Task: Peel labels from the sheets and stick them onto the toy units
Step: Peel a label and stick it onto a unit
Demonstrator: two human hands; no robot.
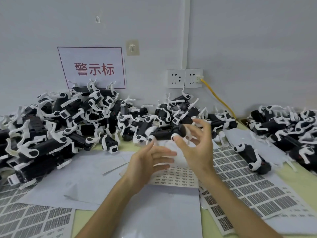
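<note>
Wall [240, 40]: a white paper sign [91, 67] with a red border is displaying the red characters 警示标. Label sheets [240, 186] along the table's front edge are carrying print too small to read.

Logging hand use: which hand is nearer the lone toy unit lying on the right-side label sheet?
Right. The right hand is raised to the left of that toy unit; the left hand is farther left, beyond the right hand.
</note>
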